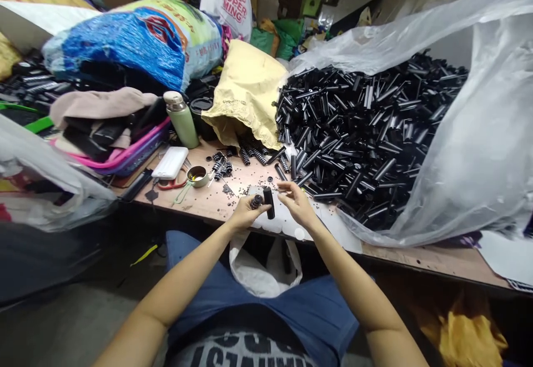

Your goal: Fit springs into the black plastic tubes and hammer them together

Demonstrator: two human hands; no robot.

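My left hand point(245, 213) is closed round a short black ribbed piece point(256, 201), whose end shows above the fingers. A smooth black tube point(269, 203) stands nearly upright at the tip of the left thumb; whether the thumb grips it or only touches it I cannot tell. To its right, my right hand point(296, 203) has its fingers apart with nothing between them. Both hands are over a white sheet point(328, 220) at the table's front edge. Loose black tubes point(281, 172) lie just beyond the right fingertips.
A big heap of black tubes point(353, 128) spills from a clear plastic bag point(483, 134) on the right. A yellow sack point(250, 78), ribbed pieces point(222, 166), a tape roll point(197, 176), a green flask point(182, 120) and a pink basket point(112, 162) stand behind and left. A white bag point(258, 272) hangs below.
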